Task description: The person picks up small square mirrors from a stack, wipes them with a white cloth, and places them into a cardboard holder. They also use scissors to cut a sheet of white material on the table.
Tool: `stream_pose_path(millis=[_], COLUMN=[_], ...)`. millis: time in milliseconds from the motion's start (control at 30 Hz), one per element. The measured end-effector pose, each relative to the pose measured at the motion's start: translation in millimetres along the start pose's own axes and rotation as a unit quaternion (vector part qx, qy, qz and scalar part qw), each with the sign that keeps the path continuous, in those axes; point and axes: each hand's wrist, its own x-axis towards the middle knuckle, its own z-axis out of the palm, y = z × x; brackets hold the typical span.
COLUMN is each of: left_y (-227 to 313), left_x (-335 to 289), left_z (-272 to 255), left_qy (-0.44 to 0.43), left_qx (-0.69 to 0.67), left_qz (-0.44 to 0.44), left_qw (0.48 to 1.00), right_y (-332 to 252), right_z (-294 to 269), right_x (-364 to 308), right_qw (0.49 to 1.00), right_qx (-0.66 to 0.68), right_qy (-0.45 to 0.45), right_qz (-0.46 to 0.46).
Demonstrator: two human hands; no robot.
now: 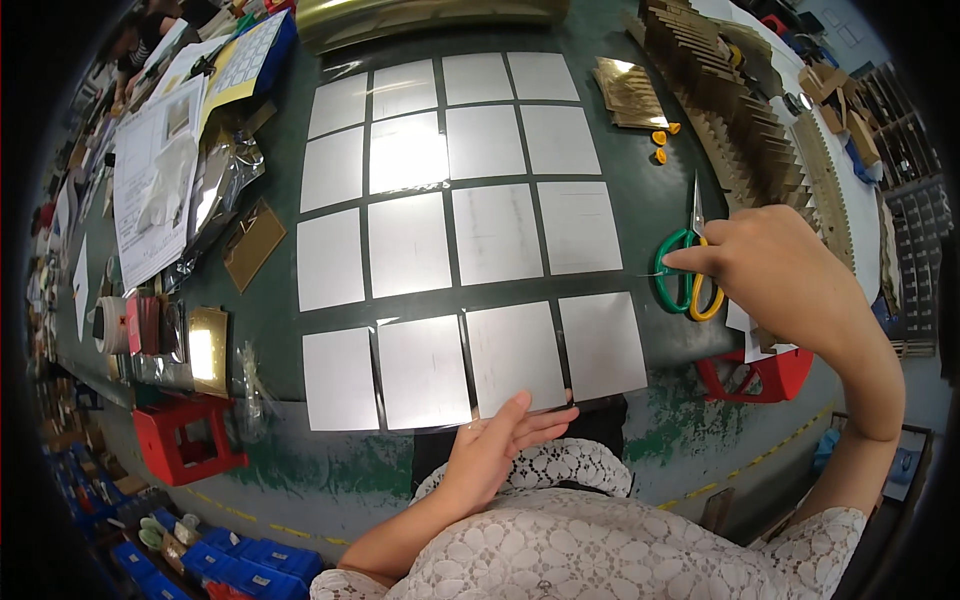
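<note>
In front of me lies a grid of silvery-white rectangular cards point(497, 235), with dark strips between them. A wider gap sets off the nearest row. My left hand point(490, 450) grips the near edge of that row, the thumb on top and the fingers stretched along and partly under the edge. My right hand point(770, 265) hovers over scissors point(690, 285) with one green and one yellow handle, lying to the right of the cards. Its index finger reaches out over the green loop, other fingers curled. A thin line runs from the fingertip toward the cards; what it is, I cannot tell.
Gold cards point(632, 92) and small yellow caps point(660, 138) lie at the back right, beside a long row of toothed brown dividers point(735, 115). A gold roll point(430, 22) spans the back. Papers point(155, 185) are on the left. Red stools point(185, 435) flank the table.
</note>
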Motion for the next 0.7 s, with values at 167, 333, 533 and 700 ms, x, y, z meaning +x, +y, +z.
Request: stream_pose_path(millis=[167, 333, 533, 700], left_y=[0, -2, -3, -5], left_x=[-2, 0, 0, 1], left_z=[-5, -14, -13, -12], left_qy=[-0.008, -0.03, -0.01, -0.014], left_qx=[-0.028, -0.066, -0.08, -0.09], left_qz=[-0.007, -0.035, -0.027, -0.017], left_qw=[1.0, 0.997, 0.996, 0.996], right_y=[-19, -81, -139, -148], right_z=[9, 90, 141, 150], right_x=[-20, -58, -50, -37], right_qw=[0.942, 0.634, 0.501, 0.403], right_qx=[0.247, 0.607, 0.748, 0.804], right_qy=[0.172, 0.268, 0.255, 0.277], right_qz=[0.148, 0.397, 0.351, 0.338])
